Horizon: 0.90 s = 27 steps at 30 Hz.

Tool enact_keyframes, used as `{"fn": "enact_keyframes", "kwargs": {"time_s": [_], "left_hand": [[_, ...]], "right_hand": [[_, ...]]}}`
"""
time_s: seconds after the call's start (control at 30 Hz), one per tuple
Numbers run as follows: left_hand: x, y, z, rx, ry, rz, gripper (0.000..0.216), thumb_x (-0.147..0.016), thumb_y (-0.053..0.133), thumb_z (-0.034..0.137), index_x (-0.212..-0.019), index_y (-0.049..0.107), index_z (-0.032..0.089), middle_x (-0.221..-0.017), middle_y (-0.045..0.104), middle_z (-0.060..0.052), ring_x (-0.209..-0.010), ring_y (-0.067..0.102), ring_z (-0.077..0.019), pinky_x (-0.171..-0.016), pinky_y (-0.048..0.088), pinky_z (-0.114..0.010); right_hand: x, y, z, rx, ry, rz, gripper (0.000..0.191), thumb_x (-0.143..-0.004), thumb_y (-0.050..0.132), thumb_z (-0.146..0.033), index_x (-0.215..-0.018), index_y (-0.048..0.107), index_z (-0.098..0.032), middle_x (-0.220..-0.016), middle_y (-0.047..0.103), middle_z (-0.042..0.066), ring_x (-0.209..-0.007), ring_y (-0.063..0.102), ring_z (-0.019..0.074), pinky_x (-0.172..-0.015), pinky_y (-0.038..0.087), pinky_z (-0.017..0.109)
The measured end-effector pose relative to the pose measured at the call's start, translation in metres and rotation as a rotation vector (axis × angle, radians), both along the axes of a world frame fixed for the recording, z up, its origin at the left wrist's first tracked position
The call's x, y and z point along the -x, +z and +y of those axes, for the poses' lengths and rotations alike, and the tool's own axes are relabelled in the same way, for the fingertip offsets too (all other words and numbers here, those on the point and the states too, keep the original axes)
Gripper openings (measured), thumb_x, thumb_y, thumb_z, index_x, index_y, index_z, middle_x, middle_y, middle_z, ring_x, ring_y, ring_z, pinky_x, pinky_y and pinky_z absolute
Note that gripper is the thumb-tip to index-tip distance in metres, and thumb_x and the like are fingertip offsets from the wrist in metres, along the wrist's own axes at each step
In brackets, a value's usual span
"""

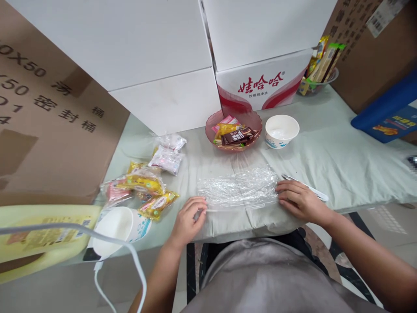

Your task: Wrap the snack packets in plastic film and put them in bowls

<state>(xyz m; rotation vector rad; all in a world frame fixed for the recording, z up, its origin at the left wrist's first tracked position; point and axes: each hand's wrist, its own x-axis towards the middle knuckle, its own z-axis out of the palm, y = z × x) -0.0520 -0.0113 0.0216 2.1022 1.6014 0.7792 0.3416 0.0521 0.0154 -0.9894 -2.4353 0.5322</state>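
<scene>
A crinkled sheet of clear plastic film lies spread on the cloth-covered table in front of me. At its left edge, my left hand has curled fingers, with thumb and forefinger close together on the film's corner. My right hand rests at the opposite edge, palm down, fingers stretched out over the film's border. Partly under and behind that hand lies a slim white and metal tool, perhaps a utility knife; its near part is covered by the fingers.
Behind the film stand a pink glass bowl of wrapped snacks and a white paper cup. Several snack packets lie at left, near another paper cup and a white cable. Boxes wall the back; a blue container stands right.
</scene>
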Motion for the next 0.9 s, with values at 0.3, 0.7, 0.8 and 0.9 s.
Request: {"fn": "enact_keyframes", "kwargs": {"time_s": [0.3,0.7,0.8,0.9], "left_hand": [[-0.01,-0.01,0.042,0.116,0.399,0.081,0.025,-0.089,0.049,0.038,-0.099,0.063,0.021,-0.082,0.071,-0.002,-0.075,0.067,-0.0178,-0.073,0.052,-0.029],[-0.042,-0.001,0.047,-0.209,0.374,0.383,0.041,-0.093,0.049,0.032,-0.128,0.055,0.012,-0.134,0.052,-0.022,-0.132,0.043,-0.0344,-0.109,0.034,-0.051],[-0.067,-0.005,0.038,-0.113,0.038,0.459,0.058,-0.093,0.049,0.045,-0.145,0.04,0.019,-0.154,0.035,-0.017,-0.146,0.022,-0.0363,-0.115,0.022,-0.057],[-0.08,-0.017,0.034,0.052,-0.082,0.558,0.074,-0.087,0.054,0.058,-0.151,0.031,0.027,-0.16,0.023,-0.012,-0.148,0.011,-0.0415,-0.114,0.014,-0.067]], "right_hand": [[0.031,0.003,0.019,0.17,-0.459,-0.026,0.026,-0.095,0.039,-0.033,-0.1,0.063,-0.023,-0.095,0.073,0.005,-0.083,0.068,0.0217,-0.074,0.052,0.034],[0.052,-0.001,0.029,-0.205,-0.356,-0.25,0.04,-0.095,0.047,-0.041,-0.124,0.06,-0.017,-0.129,0.059,0.016,-0.124,0.05,0.0322,-0.101,0.04,0.047],[0.058,-0.008,0.024,-0.21,-0.047,-0.278,0.063,-0.092,0.049,-0.057,-0.142,0.046,-0.02,-0.151,0.042,0.013,-0.142,0.029,0.0343,-0.113,0.023,0.057],[0.063,-0.016,0.021,-0.138,0.058,-0.35,0.076,-0.089,0.046,-0.067,-0.148,0.036,-0.021,-0.155,0.034,0.013,-0.145,0.023,0.035,-0.114,0.018,0.059]]}}
